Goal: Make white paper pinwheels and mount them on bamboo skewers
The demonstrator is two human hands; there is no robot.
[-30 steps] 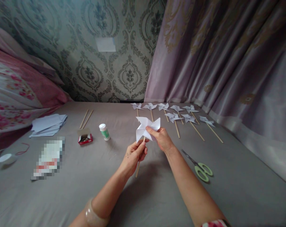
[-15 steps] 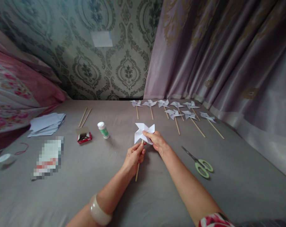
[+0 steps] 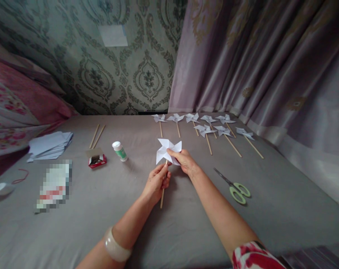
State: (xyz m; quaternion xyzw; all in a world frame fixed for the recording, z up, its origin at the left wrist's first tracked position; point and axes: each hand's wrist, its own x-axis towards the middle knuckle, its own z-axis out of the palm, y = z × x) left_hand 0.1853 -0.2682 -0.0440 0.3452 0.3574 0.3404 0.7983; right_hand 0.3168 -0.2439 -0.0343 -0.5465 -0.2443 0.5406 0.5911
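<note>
A white paper pinwheel (image 3: 164, 146) faces up between my hands, over the grey cloth surface. My left hand (image 3: 157, 180) is closed around its wooden stick (image 3: 162, 198), just below the paper blades. My right hand (image 3: 185, 161) pinches the pinwheel head, its thumb pressed at the centre and the fingers behind the paper. The thumb hides the middle of the head, so I cannot see how it joins the stick. To the right of my right forearm lie green-handled scissors (image 3: 236, 190), blades pointing away to the left.
Several finished-looking pinwheels (image 3: 205, 130) lie at the back right. Left of my hands stand a white-and-green bottle (image 3: 120, 151) and an open red box (image 3: 97, 161) with small dark pieces. Two sticks (image 3: 97, 136), a paper stack (image 3: 50, 145) and a blurred packet (image 3: 54, 186) lie farther left.
The whole view has shifted slightly, with everything sitting a little higher and more to the left. Both hands keep the same hold on the pinwheel.
</note>
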